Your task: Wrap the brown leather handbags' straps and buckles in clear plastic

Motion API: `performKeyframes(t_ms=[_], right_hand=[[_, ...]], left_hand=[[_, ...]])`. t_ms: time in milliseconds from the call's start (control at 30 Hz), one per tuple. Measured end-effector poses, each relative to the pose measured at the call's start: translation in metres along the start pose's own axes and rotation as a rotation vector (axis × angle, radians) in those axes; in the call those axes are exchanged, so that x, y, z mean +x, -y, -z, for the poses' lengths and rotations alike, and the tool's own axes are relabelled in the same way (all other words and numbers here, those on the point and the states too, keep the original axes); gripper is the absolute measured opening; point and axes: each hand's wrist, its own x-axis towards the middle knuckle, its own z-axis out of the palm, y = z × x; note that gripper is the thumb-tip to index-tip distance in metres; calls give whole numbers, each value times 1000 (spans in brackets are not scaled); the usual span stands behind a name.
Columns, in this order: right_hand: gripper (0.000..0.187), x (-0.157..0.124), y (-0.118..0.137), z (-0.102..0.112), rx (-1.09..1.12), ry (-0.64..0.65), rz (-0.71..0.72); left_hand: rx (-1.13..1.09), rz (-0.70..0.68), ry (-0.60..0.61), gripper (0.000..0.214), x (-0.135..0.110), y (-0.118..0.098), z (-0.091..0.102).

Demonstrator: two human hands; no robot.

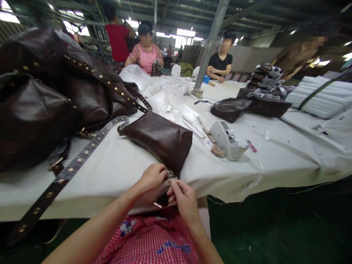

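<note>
A dark brown leather bag (161,137) lies on its side on the white-covered table, its near corner at the table's front edge. At that corner, beside a small gold metal fitting (171,172), my left hand (154,176) is closed in a pinch; what sits between its fingertips is too small to make out. Just below and to the right, my right hand (183,196) has thumb and fingers pressed together on a short dark strap (162,200). A gold buckle (157,205) shows at the strap's lower end. The fingers partly hide where strap and bag meet.
Brown bags (38,117) are heaped at left, with a studded strap (79,161) hanging over the edge. A tape dispenser (228,141), a pink-handled tool (251,146), cards (196,126) and plastic wrap (167,97) lie nearby. More bags (231,109), white bundles (319,95) and co-workers are farther off.
</note>
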Motion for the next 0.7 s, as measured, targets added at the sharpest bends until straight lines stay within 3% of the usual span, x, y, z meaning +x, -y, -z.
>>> performKeyframes(t_ms=[100, 200, 367, 567, 700], right_hand=[[27, 4, 4, 25, -425, -230, 483], [26, 15, -2, 32, -676, -235, 680], [37, 24, -14, 20, -845, -127, 697], [30, 27, -19, 16, -716, -133, 614], [37, 26, -23, 12, -682, -158, 612]], left_hand=[[-24, -41, 13, 24, 1, 5, -1], [-57, -94, 5, 26, 0, 8, -3], [-94, -171, -9, 24, -6, 7, -3], [-107, -146, -46, 24, -14, 0, -6], [-84, -141, -71, 24, -15, -2, -9]])
